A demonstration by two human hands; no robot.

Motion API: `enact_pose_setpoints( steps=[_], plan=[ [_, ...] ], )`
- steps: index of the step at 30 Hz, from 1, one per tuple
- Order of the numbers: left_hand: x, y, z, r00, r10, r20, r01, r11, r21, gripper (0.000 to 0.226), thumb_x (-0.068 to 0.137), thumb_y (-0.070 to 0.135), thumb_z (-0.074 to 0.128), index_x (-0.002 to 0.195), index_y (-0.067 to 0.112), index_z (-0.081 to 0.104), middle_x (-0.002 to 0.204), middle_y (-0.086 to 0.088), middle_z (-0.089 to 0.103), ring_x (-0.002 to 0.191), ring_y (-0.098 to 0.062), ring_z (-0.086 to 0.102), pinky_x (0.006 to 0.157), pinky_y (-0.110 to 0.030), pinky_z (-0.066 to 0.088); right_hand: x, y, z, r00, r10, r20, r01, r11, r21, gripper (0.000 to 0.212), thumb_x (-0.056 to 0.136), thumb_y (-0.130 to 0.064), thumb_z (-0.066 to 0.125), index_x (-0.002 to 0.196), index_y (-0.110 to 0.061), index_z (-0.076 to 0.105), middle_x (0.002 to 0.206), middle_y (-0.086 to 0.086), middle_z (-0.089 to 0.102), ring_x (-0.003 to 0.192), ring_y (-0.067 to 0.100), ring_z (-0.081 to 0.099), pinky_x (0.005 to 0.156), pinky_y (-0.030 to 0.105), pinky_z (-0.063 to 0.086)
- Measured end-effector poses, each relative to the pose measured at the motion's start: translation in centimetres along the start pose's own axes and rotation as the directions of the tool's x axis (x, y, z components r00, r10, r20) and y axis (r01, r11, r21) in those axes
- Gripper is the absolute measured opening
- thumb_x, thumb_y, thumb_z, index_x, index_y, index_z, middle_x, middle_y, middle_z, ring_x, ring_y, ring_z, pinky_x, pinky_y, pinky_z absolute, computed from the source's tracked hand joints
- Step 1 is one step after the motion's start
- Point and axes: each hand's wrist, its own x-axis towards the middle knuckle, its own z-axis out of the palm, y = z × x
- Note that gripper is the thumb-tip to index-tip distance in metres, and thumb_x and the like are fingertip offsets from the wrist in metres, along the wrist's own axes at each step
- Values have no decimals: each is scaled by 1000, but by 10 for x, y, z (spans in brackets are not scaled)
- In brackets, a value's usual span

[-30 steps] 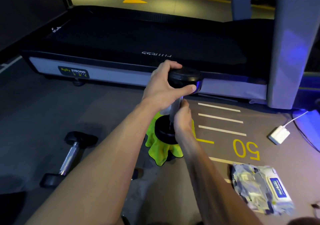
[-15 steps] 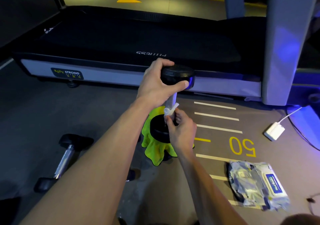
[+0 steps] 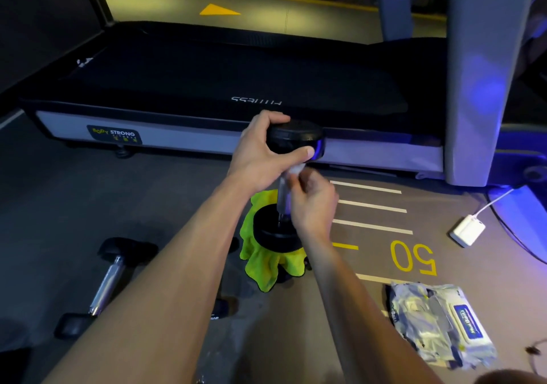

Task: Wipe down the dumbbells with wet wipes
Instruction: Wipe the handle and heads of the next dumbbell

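Note:
A black dumbbell (image 3: 273,230) stands upright on a yellow-green cloth (image 3: 263,268) on the floor. My left hand (image 3: 260,153) grips its top head, fingers and thumb curled round the rim. My right hand (image 3: 310,203) pinches a white wet wipe (image 3: 296,170) against the chrome handle, just under the top head. A second dumbbell (image 3: 106,280) lies on the floor to the left. The wet wipes pack (image 3: 441,324) lies on the floor at the lower right.
A treadmill (image 3: 207,82) runs across the back, with its grey upright (image 3: 479,73) at the right. A white charger (image 3: 467,231) with a cable lies on the floor at the right. Yellow "50" and white lines mark the floor.
My right hand with the wipe has slid up the handle from near the bottom head to just under the top head. My left hand keeps its grip on top.

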Motion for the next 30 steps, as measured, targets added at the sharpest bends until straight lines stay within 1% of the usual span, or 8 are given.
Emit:
enact_pose_setpoints(
  steps=[4, 8, 10, 15, 20, 24, 27, 30],
  plan=[
    [0, -1, -4, 1000, -10, 2, 10, 1000, -4, 63, 63, 53, 88, 117, 40, 58, 127, 13, 61, 120, -10, 60, 105, -40, 52, -10, -6, 16, 997, 39, -72, -30, 993, 116, 23, 102, -26, 57, 81, -18, 65, 69, -5, 64, 62, -1, 48, 67, 35, 46],
    [-3, -3, -10, 998, -5, 64, 7, 999, -31, 63, 69, 43, 92, 123, 34, 59, 133, 17, 58, 122, -5, 59, 108, -36, 50, -32, 16, 9, 997, 73, 3, -73, 997, 21, 37, 107, -29, 48, 70, -22, 48, 58, -5, 45, 58, 12, 39, 61, 37, 35],
    [-3, -1, -7, 999, 0, 53, 2, 999, -34, 64, 68, 45, 91, 122, 34, 59, 134, 17, 58, 124, -6, 58, 109, -36, 50, -21, 7, 3, 999, 36, 17, -37, 999, 38, 35, 105, -30, 52, 71, -21, 54, 59, -6, 50, 60, 13, 41, 61, 36, 37],
    [-4, -1, -2, 1000, 13, 24, -14, 999, 30, 66, 66, 56, 86, 121, 38, 55, 130, 16, 58, 123, -10, 57, 104, -40, 52, -9, -8, 14, 992, -55, -112, 64, 995, 73, 14, 99, -26, 63, 93, -15, 68, 77, 0, 71, 68, 20, 56, 67, 35, 45],
    [-5, -2, -8, 1000, -14, 17, 13, 1000, 25, 64, 67, 55, 86, 120, 41, 55, 129, 19, 57, 123, -9, 57, 105, -40, 51, -38, 36, 3, 990, -116, 77, 123, 988, -89, 13, 94, -29, 70, 88, -19, 64, 74, -6, 67, 67, 16, 57, 63, 34, 41],
    [-11, 3, -2, 999, -19, 29, 19, 1000, 10, 66, 62, 59, 84, 120, 42, 56, 132, 22, 55, 125, -6, 55, 106, -35, 50, -42, 48, -9, 984, -18, 179, 37, 994, -99, 17, 85, -28, 79, 87, -20, 64, 79, -7, 71, 78, 15, 68, 75, 39, 54],
    [-13, 7, 1, 1000, -9, 19, 8, 999, 38, 65, 68, 52, 86, 123, 37, 55, 131, 18, 53, 125, -9, 53, 107, -36, 49, -35, 40, -14, 973, 14, 232, 14, 993, -116, 19, 82, -23, 82, 87, -17, 65, 81, -2, 73, 83, 17, 70, 77, 28, 53],
    [-13, 9, -10, 993, -24, 118, 13, 996, 92, 79, 73, 42, 92, 137, 32, 47, 143, 11, 43, 132, -12, 48, 113, -38, 46, -28, 37, -18, 960, 26, 279, 12, 991, -134, 22, 80, -21, 84, 86, -24, 63, 81, -7, 72, 85, 12, 70, 75, 12, 48]
  ],
)
